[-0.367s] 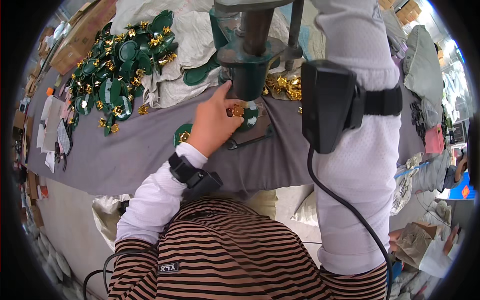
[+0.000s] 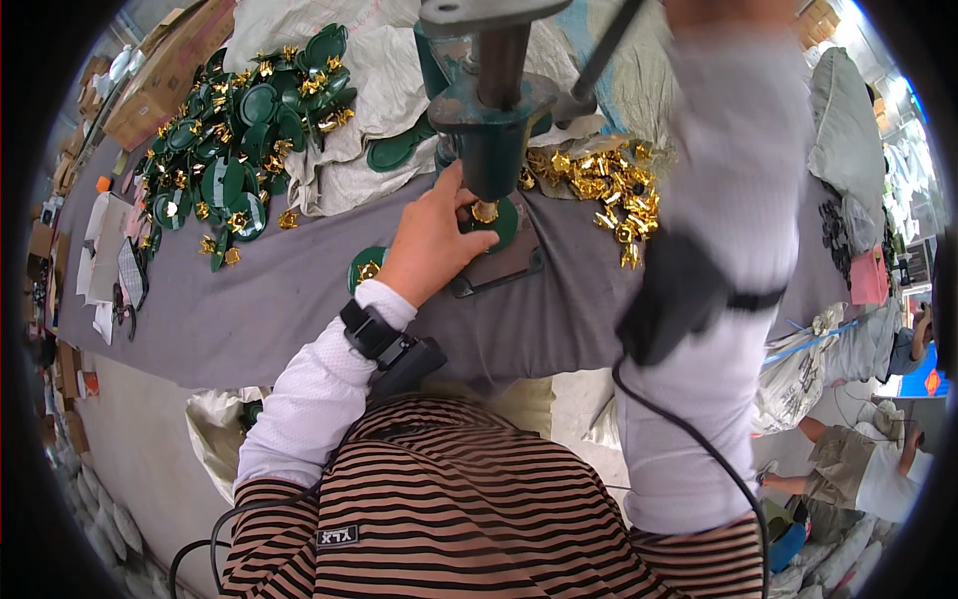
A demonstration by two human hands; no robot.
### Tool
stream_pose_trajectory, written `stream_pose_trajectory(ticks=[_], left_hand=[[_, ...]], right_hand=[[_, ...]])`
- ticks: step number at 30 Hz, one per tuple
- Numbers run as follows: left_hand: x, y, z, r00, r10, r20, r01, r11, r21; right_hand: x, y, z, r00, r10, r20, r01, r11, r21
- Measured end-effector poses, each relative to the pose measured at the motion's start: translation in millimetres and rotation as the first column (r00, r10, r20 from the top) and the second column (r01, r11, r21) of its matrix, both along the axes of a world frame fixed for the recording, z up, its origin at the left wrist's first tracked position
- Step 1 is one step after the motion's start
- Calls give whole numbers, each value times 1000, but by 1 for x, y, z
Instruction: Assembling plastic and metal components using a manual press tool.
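A green hand press stands on the table in front of me. Just below its ram, a green disc lies on the base plate with a gold claw-like piece at its middle. My left hand is around that piece, thumb and fingers spread apart, the index finger pointing up beside the ram. The thumb reaches over the disc. At the top edge my right hand is blurred and cut off, nearest the tilted lever rod; its fingers are hidden. Another green disc with a gold piece lies left of my left wrist.
At the left sits a heap of green discs with gold pieces. Loose gold pieces are piled right of the press. Pale woven sacks lie behind, cardboard boxes at the far left. Another person is at the lower right.
The lever rod has gone from nearly upright to leaning right. My right forearm has shifted, uncovering more gold pieces. My left thumb has come away from the gold piece.
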State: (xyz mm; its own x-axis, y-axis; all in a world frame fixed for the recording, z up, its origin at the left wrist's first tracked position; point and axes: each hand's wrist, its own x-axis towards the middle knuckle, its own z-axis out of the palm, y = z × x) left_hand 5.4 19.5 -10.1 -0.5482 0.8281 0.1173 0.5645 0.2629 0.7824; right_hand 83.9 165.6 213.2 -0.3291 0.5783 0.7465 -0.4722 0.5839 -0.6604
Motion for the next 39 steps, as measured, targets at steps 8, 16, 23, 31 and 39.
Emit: stream_pose_trajectory(ticks=[8, 16, 23, 31, 39], left_hand=[[-10, -9, 11, 991, -117, 60, 112, 991, 79], [12, 20, -11, 979, -89, -181, 122, 976, 179], [-25, -16, -7, 999, 49, 23, -53, 970, 238], [-62, -107, 14, 914, -326, -242, 179, 858, -481], [-102, -254, 49, 981, -169, -97, 89, 833, -546]], right_hand=[[177, -57, -198, 991, -14, 132, 0, 995, 105], [125, -11, -55, 978, 180, -101, -165, 976, 141], [-29, 25, 19, 975, -179, 129, 162, 978, 128], [-48, 53, 14, 1000, 21, -7, -21, 995, 100], [-41, 83, 7, 989, -75, 125, 73, 997, 24]])
